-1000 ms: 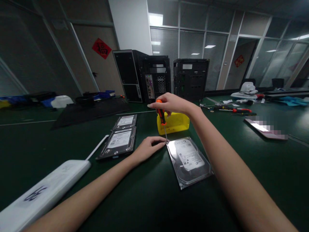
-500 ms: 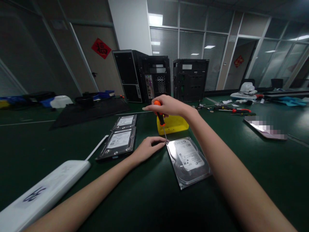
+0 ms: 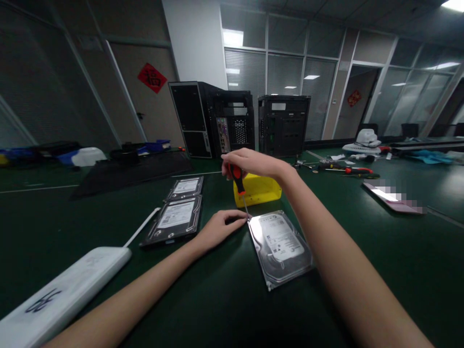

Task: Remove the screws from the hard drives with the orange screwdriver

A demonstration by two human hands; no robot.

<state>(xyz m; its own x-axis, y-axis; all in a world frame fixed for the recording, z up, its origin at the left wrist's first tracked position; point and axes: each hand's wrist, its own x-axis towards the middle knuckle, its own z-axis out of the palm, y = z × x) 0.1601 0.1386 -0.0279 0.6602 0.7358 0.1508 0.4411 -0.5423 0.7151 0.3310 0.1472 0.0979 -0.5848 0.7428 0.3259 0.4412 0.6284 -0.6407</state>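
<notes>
A silver hard drive [image 3: 280, 247] lies label up on the green table. My right hand [image 3: 250, 162] is closed over the black and orange handle of a screwdriver [image 3: 239, 182], which slants slightly with its tip down at the drive's far left corner. At that same corner, thumb and forefinger of my left hand [image 3: 224, 226] meet in a pinch beside the tip; whatever is between them is too small to make out. Just beyond the drive, partly behind my right hand and wrist, sits a yellow plastic bin [image 3: 261, 189].
Two more hard drives [image 3: 177, 215] lie to the left, beside a white power strip [image 3: 68, 290] with its cord. Black computer cases [image 3: 284, 125] stand behind. On the right are a phone [image 3: 395, 197], pliers [image 3: 357, 170] and other loose tools.
My right hand has turned on the screwdriver: its outstretched fingers are now curled down over the handle's top. My left hand stays at the drive's corner. The whole view has shifted slightly.
</notes>
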